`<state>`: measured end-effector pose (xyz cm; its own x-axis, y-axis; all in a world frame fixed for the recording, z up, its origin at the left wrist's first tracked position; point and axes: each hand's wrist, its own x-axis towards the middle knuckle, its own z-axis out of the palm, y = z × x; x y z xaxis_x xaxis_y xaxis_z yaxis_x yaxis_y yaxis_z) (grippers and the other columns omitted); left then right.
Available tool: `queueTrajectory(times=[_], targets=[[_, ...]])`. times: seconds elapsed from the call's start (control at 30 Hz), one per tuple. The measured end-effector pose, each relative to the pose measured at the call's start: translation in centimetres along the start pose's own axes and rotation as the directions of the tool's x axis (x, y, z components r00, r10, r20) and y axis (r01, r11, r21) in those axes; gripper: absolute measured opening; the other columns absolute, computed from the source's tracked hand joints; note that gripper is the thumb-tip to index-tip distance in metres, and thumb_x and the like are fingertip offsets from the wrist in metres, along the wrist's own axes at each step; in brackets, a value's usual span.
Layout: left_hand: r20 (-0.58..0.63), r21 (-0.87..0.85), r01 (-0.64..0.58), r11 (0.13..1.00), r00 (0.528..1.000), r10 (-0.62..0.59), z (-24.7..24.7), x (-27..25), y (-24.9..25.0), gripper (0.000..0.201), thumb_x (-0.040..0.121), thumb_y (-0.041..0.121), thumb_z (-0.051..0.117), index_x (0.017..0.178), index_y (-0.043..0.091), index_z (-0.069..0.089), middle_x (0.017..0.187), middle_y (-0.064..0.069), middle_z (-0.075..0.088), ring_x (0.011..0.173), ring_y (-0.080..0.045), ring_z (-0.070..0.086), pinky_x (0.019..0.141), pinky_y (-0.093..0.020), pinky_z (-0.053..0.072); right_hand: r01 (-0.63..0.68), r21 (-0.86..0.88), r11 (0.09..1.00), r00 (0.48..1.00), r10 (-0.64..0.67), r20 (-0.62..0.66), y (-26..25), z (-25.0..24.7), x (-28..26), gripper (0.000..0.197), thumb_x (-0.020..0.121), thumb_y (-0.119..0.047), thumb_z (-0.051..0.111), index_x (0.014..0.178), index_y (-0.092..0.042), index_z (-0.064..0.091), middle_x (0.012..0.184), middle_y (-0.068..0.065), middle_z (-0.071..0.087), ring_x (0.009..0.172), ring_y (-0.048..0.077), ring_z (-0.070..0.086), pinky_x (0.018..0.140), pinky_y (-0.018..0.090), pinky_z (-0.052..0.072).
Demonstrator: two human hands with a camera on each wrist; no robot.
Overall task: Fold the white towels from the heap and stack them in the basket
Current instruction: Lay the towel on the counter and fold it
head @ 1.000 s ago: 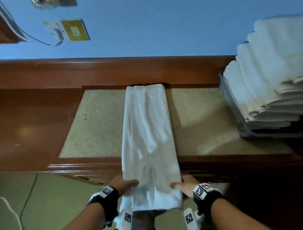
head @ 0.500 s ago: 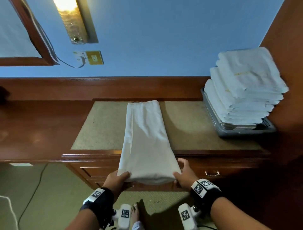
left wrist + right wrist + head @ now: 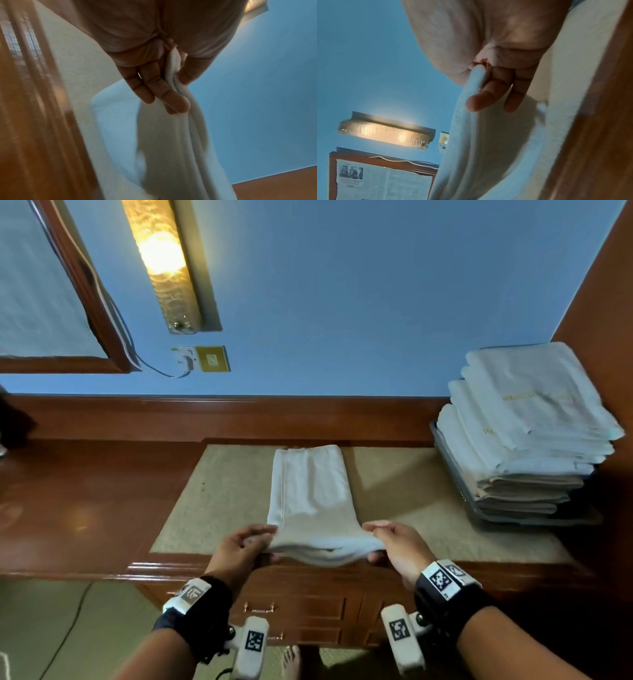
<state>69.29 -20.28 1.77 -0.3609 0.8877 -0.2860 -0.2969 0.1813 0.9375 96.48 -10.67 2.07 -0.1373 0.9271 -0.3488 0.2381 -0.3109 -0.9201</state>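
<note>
1. Towel (image 3: 310, 494): a long white strip, folded lengthwise, lying on the beige mat (image 3: 404, 491) of the wooden counter (image 3: 89, 494), far end near the back ledge, near end raised off the front edge.
2. Left hand (image 3: 239, 549): clamped on the near left corner, thumb on top, fingers (image 3: 159, 94) underneath, several layers pinched between.
3. Right hand (image 3: 394, 546): clamped on the near right corner the same way, fingers (image 3: 488, 97) under the cloth.
4. Step in hand, by judgement: carrying the near end forward over the far end to halve the strip.
5. Keep both corners level and equally taut so the fold line runs square across.
6. Hold every layer in each pinch; a slipped inner layer would likely bunch inside the fold.
7. Land the near edge flush on the far edge, then smooth flat from the crease outward.
8. Avoid dragging the far end along the mat; lift, carry, lower.
9. Basket (image 3: 455, 474): grey mesh, at the right end of the counter, already carrying a tall, slightly staggered stack of folded towels (image 3: 527, 422); set the next one down squarely to avoid tipping it.
</note>
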Motion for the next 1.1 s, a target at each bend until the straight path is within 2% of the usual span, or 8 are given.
queueTrajectory(times=[0.1,0.27,0.5,0.57,0.7,0.9,1.0,1.1], targets=[[0.021,0.013,-0.030,0.999,0.999,0.030,0.7,4.4,3.1,0.012,0.092,-0.005,0.058,0.095,-0.001,0.069,0.081,-0.020,0.071,0.056,-0.025,0.069,0.057,-0.028,0.060,-0.004,0.163,0.987,1.000,0.003,0.002,-3.1,0.6,3.6,0.027,0.099,-0.010,0.052,0.092,-0.015,0.077,0.101,0.013,0.073,0.063,0.027,0.071,0.075,0.039,0.060],[0.079,0.026,-0.008,1.000,0.997,0.006,2.0,12.8,7.6,0.012,0.091,0.001,0.064,0.100,-0.005,0.069,0.088,-0.025,0.073,0.068,-0.032,0.073,0.061,-0.029,0.061,0.046,0.142,0.989,0.998,-0.040,-0.046,-7.3,1.3,11.0,0.033,0.097,-0.007,0.055,0.077,-0.015,0.079,0.092,0.017,0.074,0.089,0.033,0.071,0.089,0.053,0.057],[0.211,0.141,0.122,0.982,0.966,-0.150,1.5,22.3,10.4,0.032,0.082,0.008,0.074,0.112,0.001,0.066,0.101,-0.023,0.073,0.085,-0.034,0.074,0.068,-0.028,0.060,0.068,0.029,0.997,0.988,-0.063,-0.138,-9.4,3.5,19.7,0.023,0.093,-0.021,0.063,0.078,-0.029,0.080,0.083,0.004,0.076,0.092,0.028,0.071,0.093,0.053,0.055],[0.253,0.211,0.120,0.970,0.952,-0.173,1.3,25.0,10.5,0.036,0.080,0.001,0.075,0.114,0.002,0.065,0.102,-0.023,0.073,0.090,-0.033,0.073,0.070,-0.027,0.059,0.050,0.042,0.998,0.987,-0.043,-0.156,-9.7,4.1,21.9,0.016,0.090,-0.022,0.067,0.079,-0.020,0.079,0.082,0.006,0.076,0.088,0.027,0.071,0.092,0.049,0.056],[0.284,0.378,0.069,0.923,0.940,-0.187,1.2,29.9,10.6,0.038,0.081,-0.012,0.071,0.115,0.002,0.063,0.103,-0.024,0.072,0.089,-0.028,0.071,0.065,-0.024,0.055,0.002,0.088,0.996,0.984,0.013,-0.176,-11.0,5.3,25.4,0.019,0.079,0.004,0.061,0.086,-0.009,0.072,0.080,0.013,0.073,0.077,0.027,0.067,0.073,0.036,0.056],[0.237,0.505,0.064,0.861,0.948,-0.210,1.6,36.3,9.6,0.021,0.090,-0.008,0.062,0.111,-0.007,0.061,0.086,-0.019,0.075,0.079,-0.028,0.074,0.067,-0.035,0.054,0.022,-0.242,0.970,0.984,-0.063,-0.165,-10.8,6.4,29.6,0.027,0.076,-0.001,0.076,0.094,-0.021,0.070,0.086,-0.004,0.071,0.076,0.012,0.064,0.063,0.020,0.047],[0.176,0.529,0.123,0.840,0.952,-0.250,1.9,38.8,8.8,0.012,0.094,0.004,0.063,0.104,-0.003,0.062,0.085,-0.016,0.076,0.085,-0.032,0.074,0.082,-0.047,0.057,-0.016,-0.339,0.940,0.983,-0.046,-0.175,-10.4,6.7,32.6,0.019,0.079,-0.008,0.077,0.088,-0.023,0.068,0.083,-0.007,0.071,0.080,0.012,0.068,0.069,0.026,0.053],[0.144,0.586,0.163,0.794,0.943,-0.300,2.0,41.6,8.5,0.010,0.098,0.013,0.060,0.100,0.004,0.064,0.084,-0.010,0.077,0.083,-0.029,0.075,0.071,-0.037,0.055,-0.060,-0.355,0.933,0.986,0.000,-0.165,-9.9,7.1,36.5,0.005,0.085,-0.015,0.070,0.081,-0.018,0.067,0.073,0.002,0.074,0.073,0.019,0.073,0.075,0.039,0.057]])
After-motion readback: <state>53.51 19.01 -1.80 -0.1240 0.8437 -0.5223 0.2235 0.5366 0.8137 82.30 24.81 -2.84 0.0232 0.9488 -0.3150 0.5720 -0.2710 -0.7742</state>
